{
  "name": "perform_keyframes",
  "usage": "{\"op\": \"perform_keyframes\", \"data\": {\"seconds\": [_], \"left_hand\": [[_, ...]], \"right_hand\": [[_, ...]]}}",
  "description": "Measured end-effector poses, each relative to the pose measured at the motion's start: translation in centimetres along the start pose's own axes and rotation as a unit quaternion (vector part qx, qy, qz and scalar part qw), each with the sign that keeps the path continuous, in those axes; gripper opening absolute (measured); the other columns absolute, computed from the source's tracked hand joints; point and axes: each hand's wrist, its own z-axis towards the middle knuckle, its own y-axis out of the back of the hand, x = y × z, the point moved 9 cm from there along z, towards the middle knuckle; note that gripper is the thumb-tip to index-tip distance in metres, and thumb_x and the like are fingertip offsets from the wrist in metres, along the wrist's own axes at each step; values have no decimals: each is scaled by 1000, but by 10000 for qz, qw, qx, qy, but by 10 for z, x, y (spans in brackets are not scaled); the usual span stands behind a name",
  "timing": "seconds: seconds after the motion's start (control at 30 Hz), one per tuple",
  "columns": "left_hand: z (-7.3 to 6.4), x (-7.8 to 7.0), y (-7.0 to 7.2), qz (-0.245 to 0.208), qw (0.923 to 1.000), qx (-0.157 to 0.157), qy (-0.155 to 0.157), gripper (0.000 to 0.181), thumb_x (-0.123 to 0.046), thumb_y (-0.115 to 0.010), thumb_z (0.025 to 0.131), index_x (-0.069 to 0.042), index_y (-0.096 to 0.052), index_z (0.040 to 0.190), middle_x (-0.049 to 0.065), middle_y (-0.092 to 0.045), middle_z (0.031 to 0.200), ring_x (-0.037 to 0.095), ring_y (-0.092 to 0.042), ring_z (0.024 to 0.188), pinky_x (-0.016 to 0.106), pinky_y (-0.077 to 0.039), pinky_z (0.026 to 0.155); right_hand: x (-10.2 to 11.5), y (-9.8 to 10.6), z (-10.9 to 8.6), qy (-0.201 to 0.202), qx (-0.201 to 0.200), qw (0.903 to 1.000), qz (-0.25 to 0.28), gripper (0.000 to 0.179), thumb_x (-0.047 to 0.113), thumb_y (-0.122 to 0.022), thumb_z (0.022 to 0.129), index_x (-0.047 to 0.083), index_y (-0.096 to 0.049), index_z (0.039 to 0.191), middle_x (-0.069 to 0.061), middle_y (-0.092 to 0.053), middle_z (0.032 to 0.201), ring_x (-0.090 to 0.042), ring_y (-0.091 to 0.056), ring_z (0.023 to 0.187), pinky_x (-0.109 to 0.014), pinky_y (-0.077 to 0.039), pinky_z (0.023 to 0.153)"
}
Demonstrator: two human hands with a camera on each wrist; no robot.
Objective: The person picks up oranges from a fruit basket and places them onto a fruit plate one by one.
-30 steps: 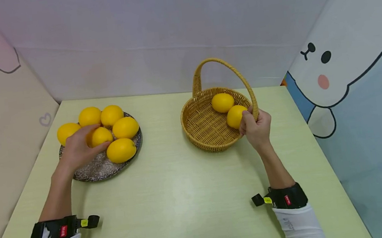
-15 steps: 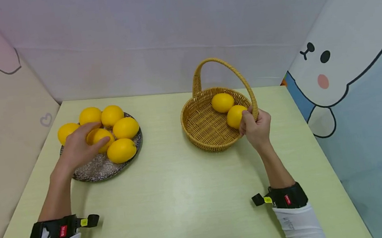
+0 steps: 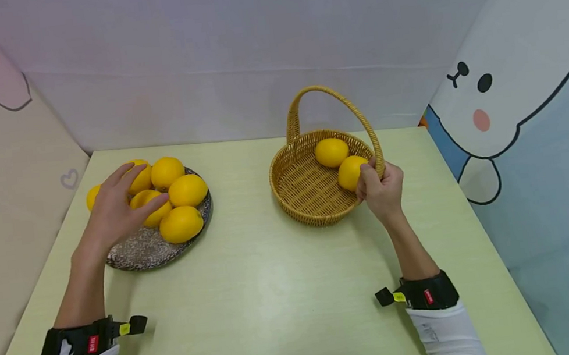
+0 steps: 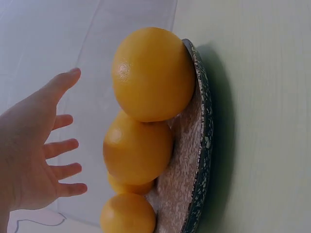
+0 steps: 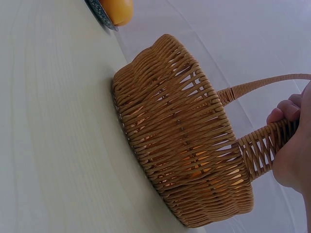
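Observation:
My left hand (image 3: 118,211) hovers over a speckled plate (image 3: 140,255) with its fingers spread. Just under it lies a yellow lemon (image 3: 155,212), partly covered by the hand. More lemons sit around that one, such as a front lemon (image 3: 181,224). In the left wrist view, the hand (image 4: 36,150) is apart from the lemons (image 4: 153,75). A woven basket (image 3: 300,199) stands to the right, and my right hand (image 3: 383,189) grips the base of its handle (image 5: 257,145). Inside the basket are two lemons (image 3: 331,153), one close to the right thumb.
Plate and basket share a pale table (image 3: 256,298), with bare tabletop between them. A white wall sheet (image 3: 232,89) rises behind the far edge. Side panels stand left and right, the right panel (image 3: 527,132) with a cartoon drawing.
My left hand has come away from the middle lemon, its fingers opening wider and lifting. That lemon sits slightly further right. My right hand and the basket stay as they were.

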Motion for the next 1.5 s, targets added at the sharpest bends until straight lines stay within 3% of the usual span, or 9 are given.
{"op": "perform_keyframes", "data": {"seconds": [0.2, 0.5, 0.83, 1.2, 1.33, 1.5], "left_hand": [[2, -6, 0, 327, 9994, 26, 116, 97, -51, -79, 85, -12, -37, 163, 16, -13, 169, 42, -8, 151, 77, -13, 111], [20, -37, -18, 602, 9970, 295, -375, 101, -58, -77, 83, -20, -32, 165, 12, -13, 170, 39, -9, 151, 74, -14, 112], [51, -103, -55, 804, 9864, 495, -1348, 98, -67, -73, 82, -20, -40, 161, 12, -25, 166, 37, -17, 150, 70, -23, 112], [71, -188, -120, 879, 9608, 914, -2466, 96, -74, -68, 82, -20, -45, 158, 12, -33, 163, 36, -24, 147, 61, -24, 117], [82, -212, -140, 828, 9531, 1085, -2703, 95, -75, -65, 83, -23, -44, 159, 10, -33, 163, 32, -27, 147, 58, -28, 116], [95, -237, -163, 491, 9475, 1399, -2834, 92, -68, -70, 84, -18, -46, 158, 11, -35, 162, 29, -30, 146, 53, -31, 117]], "right_hand": [[-1, 1, 0, 3, -1, 10000, -12, 40, -4, -45, 100, -8, -35, 62, 0, -40, 44, -16, -36, 32, -25, -37, 27], [0, 1, 0, -9, -15, 10000, -55, 38, -5, -45, 100, -6, -38, 62, 0, -41, 44, -18, -36, 31, -26, -37, 27], [0, 1, 0, 56, -27, 9999, -98, 38, -6, -45, 99, -7, -38, 62, -1, -42, 44, -17, -38, 31, -26, -38, 27], [-2, 3, 1, 115, -3, 9998, -172, 39, -4, -45, 99, -8, -37, 61, 0, -42, 44, -15, -39, 32, -27, -37, 26], [-1, 2, 1, 137, 9, 9998, -138, 39, -4, -45, 99, -7, -37, 61, 0, -41, 44, -14, -39, 32, -28, -37, 26], [-1, 1, 1, 108, 21, 9999, -107, 39, -5, -45, 99, -8, -37, 61, -1, -41, 44, -14, -39, 32, -28, -37, 26]]}}
